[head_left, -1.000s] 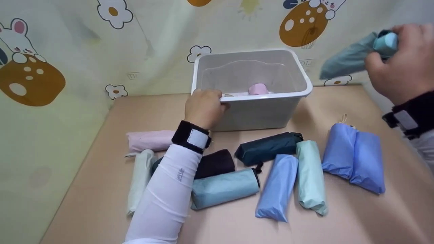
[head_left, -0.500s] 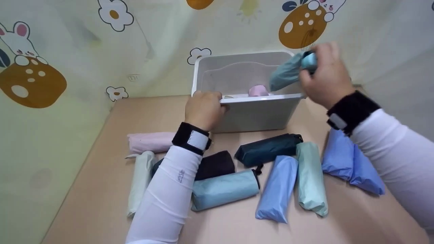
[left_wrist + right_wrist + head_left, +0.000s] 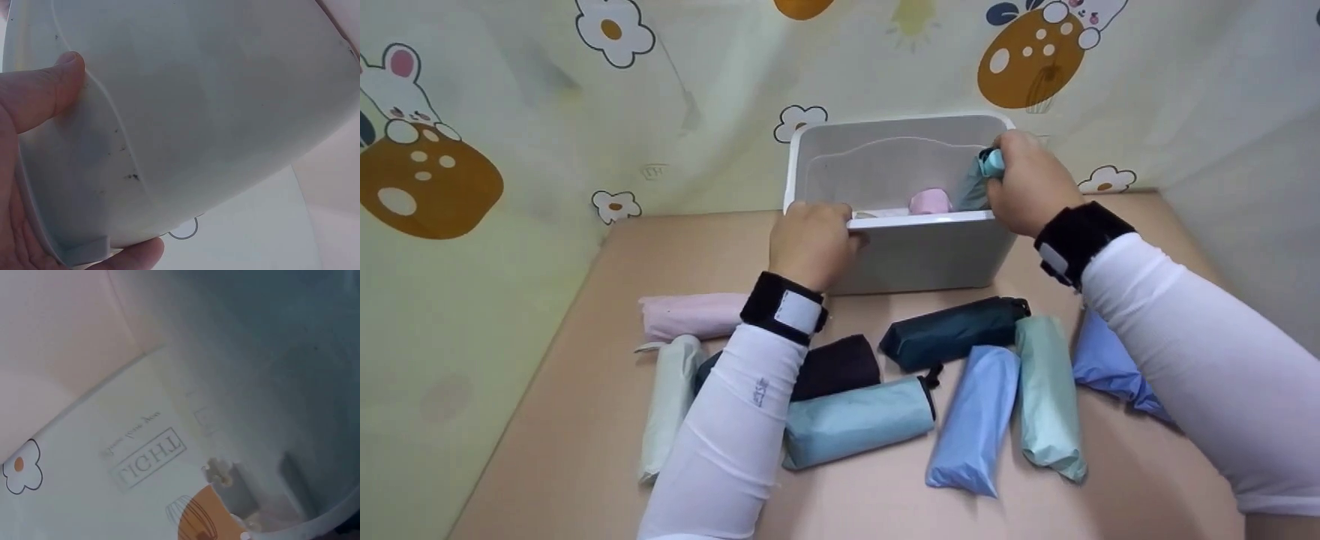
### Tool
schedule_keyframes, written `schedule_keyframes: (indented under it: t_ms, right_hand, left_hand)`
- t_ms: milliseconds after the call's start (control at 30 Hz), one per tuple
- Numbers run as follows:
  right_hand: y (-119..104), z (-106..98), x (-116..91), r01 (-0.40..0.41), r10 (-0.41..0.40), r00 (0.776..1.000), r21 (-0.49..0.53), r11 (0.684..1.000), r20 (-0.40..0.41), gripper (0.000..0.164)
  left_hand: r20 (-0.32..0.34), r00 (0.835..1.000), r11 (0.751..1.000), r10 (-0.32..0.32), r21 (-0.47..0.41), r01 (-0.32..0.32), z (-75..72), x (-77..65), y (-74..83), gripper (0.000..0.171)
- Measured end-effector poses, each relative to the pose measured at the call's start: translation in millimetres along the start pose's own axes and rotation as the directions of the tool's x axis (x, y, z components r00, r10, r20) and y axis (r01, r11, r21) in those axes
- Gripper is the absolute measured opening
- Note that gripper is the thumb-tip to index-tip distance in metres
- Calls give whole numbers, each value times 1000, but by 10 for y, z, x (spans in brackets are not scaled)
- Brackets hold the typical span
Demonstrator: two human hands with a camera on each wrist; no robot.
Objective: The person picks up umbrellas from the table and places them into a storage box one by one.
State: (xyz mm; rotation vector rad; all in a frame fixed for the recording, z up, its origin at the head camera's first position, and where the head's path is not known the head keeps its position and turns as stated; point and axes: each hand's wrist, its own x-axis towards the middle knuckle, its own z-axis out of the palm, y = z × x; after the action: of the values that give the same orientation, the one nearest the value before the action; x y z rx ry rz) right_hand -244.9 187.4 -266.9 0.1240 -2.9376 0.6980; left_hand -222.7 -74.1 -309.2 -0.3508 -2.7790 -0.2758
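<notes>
A whitish plastic bin (image 3: 922, 255) stands at the back of the table. My left hand (image 3: 814, 244) grips its near rim at the left; in the left wrist view the thumb (image 3: 59, 87) lies along the outer wall. At the bin's right end, my right hand (image 3: 1035, 184) holds a teal folded umbrella (image 3: 972, 189) by its light-blue handle end, the sleeve pointing down inside the bin. Beside it in the bin shows a pink rounded end (image 3: 930, 201) of something mostly hidden. The right wrist view shows the bin wall (image 3: 292, 382), not the hand.
Several sleeved umbrellas lie in front of the bin: pink (image 3: 690, 315), pale green (image 3: 671, 409), black (image 3: 840, 367), light teal (image 3: 859, 421), dark green (image 3: 952, 331), blue (image 3: 975, 420) and mint (image 3: 1050, 397). My right arm partly covers blue ones (image 3: 1110, 360). A patterned curtain (image 3: 697, 112) hangs behind.
My right hand has carried the teal umbrella leftward and down from the upper right, so its sleeve is now inside the bin. The left hand has stayed on the rim.
</notes>
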Motion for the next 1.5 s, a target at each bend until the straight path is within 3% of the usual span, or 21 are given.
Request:
schedule_keyframes:
  t_ms: [300, 467, 600, 700, 967, 1300, 1500]
  right_hand:
    - [-58, -14, 130, -34, 54, 990, -148, 988, 132, 33]
    - [-74, -17, 158, -7, 64, 967, -226, 974, 246, 46]
    - [-41, -43, 179, 42, 52, 952, -296, 954, 301, 47]
    - [0, -49, 189, 24, 56, 958, -272, 962, 282, 38]
    - [-8, -6, 186, -96, 108, 984, -86, 992, 145, 34]
    - [-40, -1, 276, 9, 53, 956, -209, 978, 289, 36]
    - [-62, 29, 301, 19, 54, 935, -204, 979, 350, 36]
  left_hand:
    - [13, 1000, 1000, 4, 17, -4, 9, 13, 1, 30]
    - [32, 999, 1000, -5, 22, 4, 11, 11, 18, 30]
    - [37, 999, 1000, 3, 12, -4, 16, 12, 54, 30]
    - [32, 999, 1000, 13, 7, -13, 30, 18, 71, 28]
    - [26, 1000, 1000, 14, 20, -15, 23, 25, 65, 29]
    - [-6, 1000, 1000, 0, -13, 0, 33, 32, 38, 25]
    - [3, 1000, 1000, -11, 2, 11, 30, 17, 6, 25]
